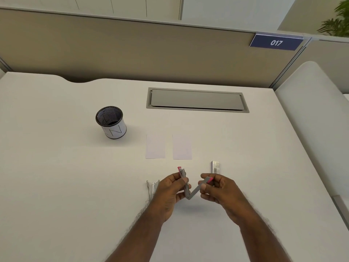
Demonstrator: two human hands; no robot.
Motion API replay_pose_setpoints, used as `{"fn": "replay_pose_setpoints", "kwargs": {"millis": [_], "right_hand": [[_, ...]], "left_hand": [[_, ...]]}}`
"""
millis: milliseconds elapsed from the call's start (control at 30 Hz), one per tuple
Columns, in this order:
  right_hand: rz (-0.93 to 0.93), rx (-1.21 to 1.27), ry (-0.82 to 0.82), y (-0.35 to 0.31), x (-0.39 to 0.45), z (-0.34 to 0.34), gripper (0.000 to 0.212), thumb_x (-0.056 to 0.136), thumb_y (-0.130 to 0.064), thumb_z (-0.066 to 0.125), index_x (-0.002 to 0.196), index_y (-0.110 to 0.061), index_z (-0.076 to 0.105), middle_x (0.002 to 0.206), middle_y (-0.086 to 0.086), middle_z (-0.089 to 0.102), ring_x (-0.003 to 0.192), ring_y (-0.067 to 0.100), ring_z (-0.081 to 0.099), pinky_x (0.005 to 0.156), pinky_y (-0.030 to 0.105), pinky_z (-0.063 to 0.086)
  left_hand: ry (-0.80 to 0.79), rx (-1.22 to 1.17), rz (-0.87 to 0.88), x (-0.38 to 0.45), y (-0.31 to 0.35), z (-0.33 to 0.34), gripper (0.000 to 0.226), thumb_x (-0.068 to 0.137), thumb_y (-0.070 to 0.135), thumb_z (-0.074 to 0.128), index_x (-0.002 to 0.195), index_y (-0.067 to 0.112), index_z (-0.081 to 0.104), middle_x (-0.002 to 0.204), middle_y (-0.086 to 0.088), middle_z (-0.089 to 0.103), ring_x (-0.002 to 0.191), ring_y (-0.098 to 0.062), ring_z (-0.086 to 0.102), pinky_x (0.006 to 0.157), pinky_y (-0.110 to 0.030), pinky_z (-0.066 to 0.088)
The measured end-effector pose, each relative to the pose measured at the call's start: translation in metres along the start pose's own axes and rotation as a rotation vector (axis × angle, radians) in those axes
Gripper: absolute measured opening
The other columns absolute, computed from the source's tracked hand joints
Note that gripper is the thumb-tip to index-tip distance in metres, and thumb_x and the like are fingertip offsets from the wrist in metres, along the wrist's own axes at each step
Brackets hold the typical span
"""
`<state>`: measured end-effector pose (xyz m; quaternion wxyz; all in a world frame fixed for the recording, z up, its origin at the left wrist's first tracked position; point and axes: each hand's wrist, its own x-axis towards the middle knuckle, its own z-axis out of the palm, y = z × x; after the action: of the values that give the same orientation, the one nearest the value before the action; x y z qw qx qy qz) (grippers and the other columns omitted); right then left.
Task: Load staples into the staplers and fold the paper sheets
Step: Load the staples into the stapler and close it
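A pink and metal stapler (194,192) is swung open into a V above the white desk (66,176). My left hand (168,193) grips its base arm, and my right hand (217,190) pinches its pink-tipped top arm. A second, silver stapler (152,188) lies on the desk just left of my left hand, partly hidden by it. A small staple box (215,166) lies beyond my right hand. Two small white paper sheets, left (155,146) and right (182,147), lie flat side by side farther back.
A mesh pen cup (111,121) with a white sleeve stands at the left middle. A grey cable hatch (197,100) is set into the desk at the back. A beige partition (132,48) closes the far edge, and a white divider (311,120) runs along the right.
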<state>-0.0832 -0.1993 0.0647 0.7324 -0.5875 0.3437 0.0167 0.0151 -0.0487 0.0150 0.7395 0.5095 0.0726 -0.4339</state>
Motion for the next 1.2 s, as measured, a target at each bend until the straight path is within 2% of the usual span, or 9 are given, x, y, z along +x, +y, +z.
{"fn": "replay_pose_setpoints", "kwargs": {"millis": [67,167,300,400,467,633,900,1067,1200], "right_hand": [[-0.001,-0.023,-0.022,0.0,0.002,0.003,0.024,0.084,-0.007,0.073,0.106,-0.013,0.07,0.094,0.015,0.073,0.077,0.018,0.068,0.071,0.031,0.058],[0.012,-0.056,-0.082,0.002,0.005,0.006,0.021,0.085,-0.015,0.072,0.106,-0.014,0.072,0.087,0.009,0.072,0.074,0.015,0.065,0.072,0.03,0.057],[0.03,-0.09,-0.167,0.003,0.005,0.01,0.026,0.084,-0.028,0.072,0.107,-0.016,0.074,0.095,0.011,0.074,0.078,0.013,0.065,0.075,0.029,0.056],[0.044,-0.095,-0.199,0.004,0.004,0.01,0.036,0.078,-0.037,0.074,0.109,-0.018,0.073,0.099,0.011,0.074,0.082,0.014,0.067,0.076,0.029,0.055],[0.056,-0.087,-0.228,0.005,0.004,0.009,0.037,0.08,-0.037,0.073,0.112,-0.019,0.072,0.104,0.011,0.074,0.089,0.017,0.068,0.077,0.028,0.055],[0.086,-0.033,-0.285,0.005,0.005,0.009,0.036,0.082,-0.034,0.073,0.116,-0.024,0.069,0.111,0.01,0.072,0.1,0.025,0.069,0.08,0.03,0.054],[0.076,-0.003,-0.238,0.012,0.008,0.008,0.042,0.075,-0.034,0.077,0.114,-0.021,0.07,0.111,0.01,0.073,0.102,0.028,0.069,0.081,0.033,0.056],[0.061,-0.002,-0.241,0.013,0.008,0.008,0.042,0.073,-0.04,0.077,0.111,-0.024,0.072,0.111,0.009,0.073,0.102,0.027,0.07,0.081,0.032,0.057],[0.002,-0.028,-0.179,0.013,0.007,0.011,0.039,0.074,-0.044,0.077,0.109,-0.028,0.073,0.109,0.005,0.074,0.1,0.025,0.071,0.077,0.031,0.058]], "left_hand": [[-0.058,0.059,-0.006,-0.004,0.0,0.001,0.013,0.09,0.01,0.065,0.1,0.014,0.072,0.088,-0.006,0.07,0.075,-0.016,0.066,0.066,-0.029,0.056],[-0.126,0.094,-0.002,-0.009,0.001,0.002,0.019,0.09,0.011,0.065,0.108,0.013,0.072,0.096,-0.011,0.075,0.08,-0.021,0.069,0.066,-0.029,0.056],[-0.129,0.081,0.001,-0.01,0.003,-0.001,0.03,0.086,0.01,0.069,0.116,0.009,0.068,0.108,-0.018,0.072,0.084,-0.026,0.07,0.069,-0.03,0.056],[-0.142,0.085,-0.005,-0.012,0.006,-0.003,0.037,0.078,0.015,0.075,0.114,0.011,0.069,0.108,-0.014,0.073,0.084,-0.023,0.071,0.068,-0.029,0.056],[-0.155,0.08,-0.012,-0.013,0.008,-0.003,0.038,0.075,0.017,0.076,0.112,0.013,0.07,0.109,-0.01,0.074,0.087,-0.023,0.072,0.069,-0.03,0.057],[-0.184,0.121,-0.03,-0.013,0.008,-0.003,0.03,0.086,0.01,0.07,0.115,0.013,0.07,0.114,-0.014,0.071,0.093,-0.022,0.069,0.073,-0.033,0.056],[-0.19,0.214,-0.044,-0.014,0.005,-0.002,0.038,0.081,0.028,0.07,0.118,0.017,0.07,0.115,-0.014,0.071,0.1,-0.025,0.066,0.083,-0.036,0.056],[-0.213,0.206,-0.039,-0.015,0.005,-0.001,0.038,0.082,0.027,0.069,0.119,0.015,0.07,0.115,-0.01,0.072,0.106,-0.028,0.068,0.085,-0.038,0.057],[-0.191,0.196,-0.034,-0.014,0.003,0.002,0.031,0.091,0.021,0.063,0.12,0.015,0.069,0.115,-0.009,0.073,0.105,-0.026,0.069,0.085,-0.038,0.058]]}}
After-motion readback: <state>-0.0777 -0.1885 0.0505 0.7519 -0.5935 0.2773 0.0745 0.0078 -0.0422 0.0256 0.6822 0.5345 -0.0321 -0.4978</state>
